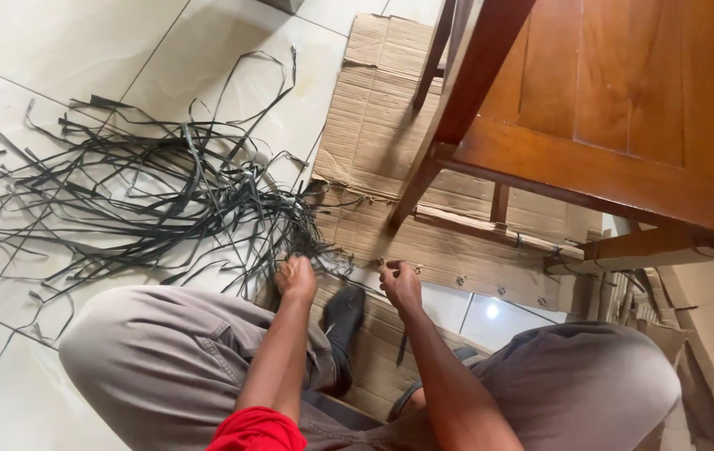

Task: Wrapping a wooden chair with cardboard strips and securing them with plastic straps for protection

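A tangle of thin black strips (148, 192) sprawls over the tiled floor (40, 50) in the left half of the frame, its near ends bunched at centre under the left hand (297, 278), whose grip closes on them, while the right hand (401, 286) pinches something small just beside, above flattened cardboard (390, 125) under a wooden chair (591, 100) at upper right.

A sprawling tangle of black strips (148, 188) blocks the tiled floor (48, 50) to the left, while a wooden table (624, 108) and its slanted leg (449, 125) close off the right — open passage remains only over the flattened cardboard (382, 125) between them, ahead of both hands.
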